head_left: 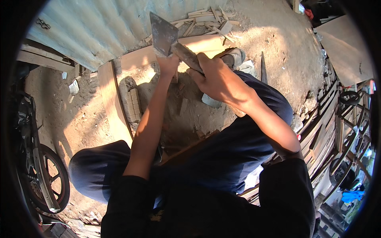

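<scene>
- A motorcycle wheel [64, 178] is standing at the far left.
- A corrugated metal sheet [99, 27] is rising along the upper left.
- A pale plank [111, 99] is lying on the dirt, just left of a stack of small wooden blocks [133, 105].
- The left hand [168, 64] is reaching in right below a tool's blade [163, 35]; I cannot tell how far its fingers are closing or what it is holding.
- The broad-bladed tool [185, 55] is hanging above the ground between both hands, its blade pointing up-left.
- The right hand [220, 81] is curling firmly around the tool's wooden handle.
- A shoe [239, 56] is showing just beyond.
- Piled wooden strips [325, 135] are lying at the right.
</scene>
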{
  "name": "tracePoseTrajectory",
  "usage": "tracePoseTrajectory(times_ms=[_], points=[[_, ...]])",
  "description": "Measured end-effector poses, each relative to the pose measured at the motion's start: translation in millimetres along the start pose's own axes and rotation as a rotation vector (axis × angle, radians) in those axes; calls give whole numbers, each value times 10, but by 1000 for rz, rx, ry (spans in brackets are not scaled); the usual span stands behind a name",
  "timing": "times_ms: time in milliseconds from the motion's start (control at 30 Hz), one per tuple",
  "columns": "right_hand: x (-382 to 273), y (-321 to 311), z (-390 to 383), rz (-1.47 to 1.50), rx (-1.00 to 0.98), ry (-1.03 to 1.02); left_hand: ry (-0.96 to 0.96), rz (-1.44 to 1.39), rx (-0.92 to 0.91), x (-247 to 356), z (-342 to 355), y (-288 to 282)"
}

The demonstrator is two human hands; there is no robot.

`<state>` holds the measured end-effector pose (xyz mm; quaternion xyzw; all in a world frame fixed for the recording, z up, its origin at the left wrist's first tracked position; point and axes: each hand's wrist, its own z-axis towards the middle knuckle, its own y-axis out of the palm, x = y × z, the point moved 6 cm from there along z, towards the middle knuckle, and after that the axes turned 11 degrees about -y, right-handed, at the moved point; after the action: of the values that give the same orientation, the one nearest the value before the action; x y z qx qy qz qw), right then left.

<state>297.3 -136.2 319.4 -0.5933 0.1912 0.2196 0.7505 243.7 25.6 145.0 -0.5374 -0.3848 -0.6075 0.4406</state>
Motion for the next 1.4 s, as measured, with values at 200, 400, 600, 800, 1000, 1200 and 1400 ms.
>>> tracePoseTrajectory(times_ms=[200,400,600,800,1000,1200,1400], points=[[-11,31,56,172,136,51,-24,-154,1,-114,57,10],[-440,-394,120,269,299,42,-76,-153,-76,-176,44,56],[101,192,-107,77,-10,95,91,10,49,1,-137,-2],[229,288,-131,336,-58,262,50,-126,-50,-67,-153,-76],[358,380,-240,1166,82,684,-67,39,12,-35,-126,-57],[1580,1502,-673,1169,-62,925,-169,26,-62,-19,-137,0],[2306,2309,-1504,412,-448,866,-165,53,-151,209,-178,78]])
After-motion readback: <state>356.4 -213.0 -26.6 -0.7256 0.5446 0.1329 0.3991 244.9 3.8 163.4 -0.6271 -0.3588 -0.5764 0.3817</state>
